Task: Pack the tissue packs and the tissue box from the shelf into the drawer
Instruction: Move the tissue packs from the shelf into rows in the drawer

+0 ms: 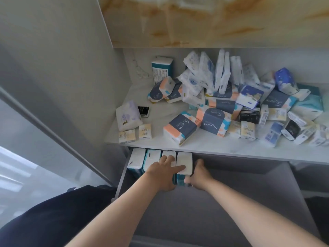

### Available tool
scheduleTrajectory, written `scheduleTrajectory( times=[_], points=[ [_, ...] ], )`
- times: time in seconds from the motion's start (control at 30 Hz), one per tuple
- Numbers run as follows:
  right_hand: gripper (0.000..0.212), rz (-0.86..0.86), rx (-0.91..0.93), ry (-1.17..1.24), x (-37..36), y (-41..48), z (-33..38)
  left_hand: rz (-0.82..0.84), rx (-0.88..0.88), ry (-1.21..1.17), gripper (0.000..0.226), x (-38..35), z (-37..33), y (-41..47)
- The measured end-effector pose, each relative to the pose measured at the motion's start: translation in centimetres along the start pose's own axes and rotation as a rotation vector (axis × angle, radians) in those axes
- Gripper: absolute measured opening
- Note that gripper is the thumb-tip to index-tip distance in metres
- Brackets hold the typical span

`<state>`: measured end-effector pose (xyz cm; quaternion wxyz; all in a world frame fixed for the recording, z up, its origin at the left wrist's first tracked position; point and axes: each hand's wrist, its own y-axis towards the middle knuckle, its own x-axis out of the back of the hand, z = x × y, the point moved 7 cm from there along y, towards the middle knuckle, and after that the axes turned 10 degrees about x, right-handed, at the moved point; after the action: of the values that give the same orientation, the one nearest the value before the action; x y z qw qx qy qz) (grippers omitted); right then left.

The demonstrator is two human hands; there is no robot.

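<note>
Row of four white tissue packs [153, 159] stands at back left corner of the drawer [231, 202], just under the front edge of the shelf [204, 142]. Left hand [162, 172] lies straight-fingered across the tops of the two rightmost packs; right hand [200, 175] curls round the right side of the end pack [184, 160], thumb at its front. Heap of loose packs [219, 102] covers shelf middle and right, small packs [127, 136] near its front left corner.

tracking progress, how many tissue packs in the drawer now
4 packs in a row, drawer's back left; rightmost between left hand and right hand. Others may be hidden.
</note>
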<state>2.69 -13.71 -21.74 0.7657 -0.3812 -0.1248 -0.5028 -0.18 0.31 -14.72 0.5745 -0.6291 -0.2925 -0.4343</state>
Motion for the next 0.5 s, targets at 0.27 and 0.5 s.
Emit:
scheduleTrajectory(
  times=[0.27, 0.5],
  points=[
    [0.054, 0.184, 0.113, -0.333, 2.9, -2.4, 3.7, 0.040, 0.004, -0.054, 0.070, 1.6, 0.2, -0.5],
    [0.020, 0.064, 0.181, -0.655, 9.4, -5.9, 11.2, -0.023, 0.079, -0.482, 0.038, 10.0, 1.9, -2.2]
  ],
)
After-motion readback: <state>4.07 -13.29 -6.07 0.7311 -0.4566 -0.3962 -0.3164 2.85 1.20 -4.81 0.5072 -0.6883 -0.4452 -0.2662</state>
